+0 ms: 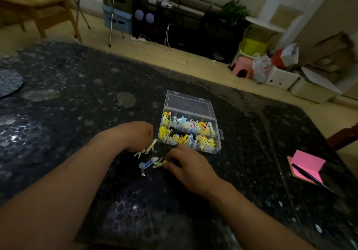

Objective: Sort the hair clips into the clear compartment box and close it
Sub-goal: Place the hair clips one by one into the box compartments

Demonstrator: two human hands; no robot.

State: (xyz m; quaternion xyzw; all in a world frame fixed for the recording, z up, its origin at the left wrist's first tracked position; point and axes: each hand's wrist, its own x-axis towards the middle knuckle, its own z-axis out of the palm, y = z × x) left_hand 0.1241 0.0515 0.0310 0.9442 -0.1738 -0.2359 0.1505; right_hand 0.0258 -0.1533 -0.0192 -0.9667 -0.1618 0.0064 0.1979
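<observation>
Head view looked down on my hands over the dark speckled table [77, 114]. The clear plastic compartment box [218, 133] lay just beyond my fingers, long axis running left to right, its lid [188, 103] thrown open flat on the far side, pastel hair clips [186, 133] filling it. My left hand [139, 136] curled round a bunch of pale clips [148, 149]. My right hand [187, 165] pinched a yellow clip [160, 164] beside a blue star clip [144, 165]. Single clip shapes were too blurred to make out.
</observation>
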